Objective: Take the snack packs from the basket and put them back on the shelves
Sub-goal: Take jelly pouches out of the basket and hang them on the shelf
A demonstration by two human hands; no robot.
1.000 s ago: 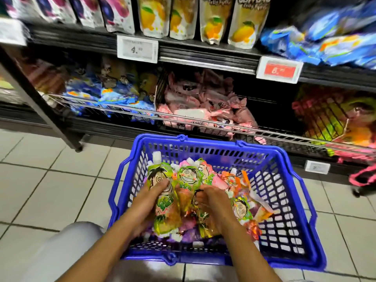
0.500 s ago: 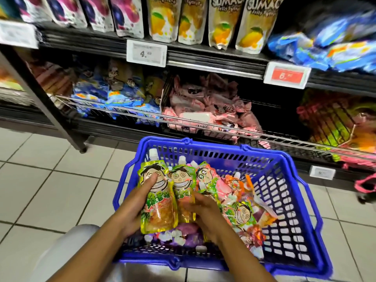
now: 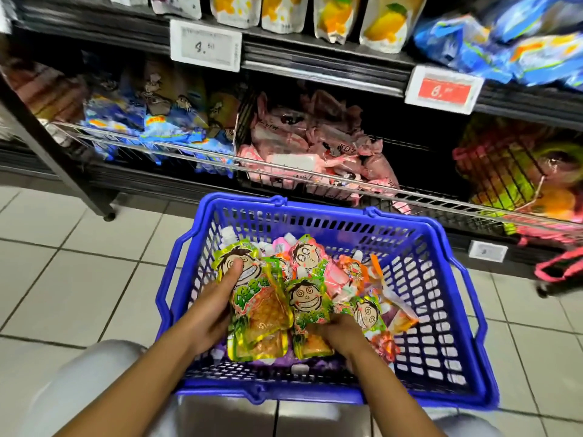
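The blue basket (image 3: 441, 310) stands on the tiled floor (image 3: 79, 279), near the person, in front of the dark shelves (image 3: 315, 70); it holds many snack packs (image 3: 356, 275) with cartoon faces. The left hand (image 3: 214, 313) grips a green pack (image 3: 252, 298) at the left side of the pile, the thumb pressed on its printed face; the right hand (image 3: 340, 334) has its fingers curled around the lower part of a second green pack (image 3: 307, 305) just to the right; both packs are inside the basket.
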